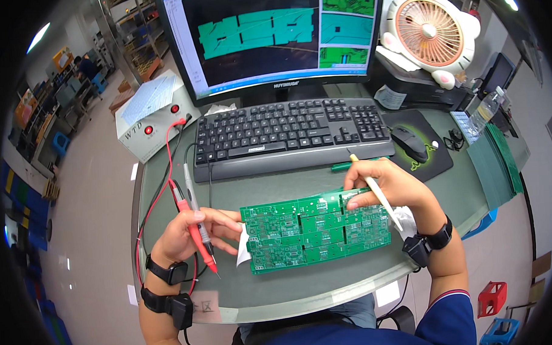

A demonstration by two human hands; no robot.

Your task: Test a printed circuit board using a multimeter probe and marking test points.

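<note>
**Because grips are crowded, scratches threaten**

A slip could drag my pointed red probe (203, 236) or slim grey probe (189, 183) across the rectangular green circuit board (317, 232) above the dull-green desk (280, 294). My curled left hand (184, 232) pinches both probes; my bent right hand (389, 184), the board's far edge and a thin pale stick (380, 197).

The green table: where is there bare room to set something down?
The table is bare between the circuit board and its front edge, and between the right hand, mouse mat and green sheets. Crowded: around the left hand and test probes, and farther back with keyboard and white box.
</note>
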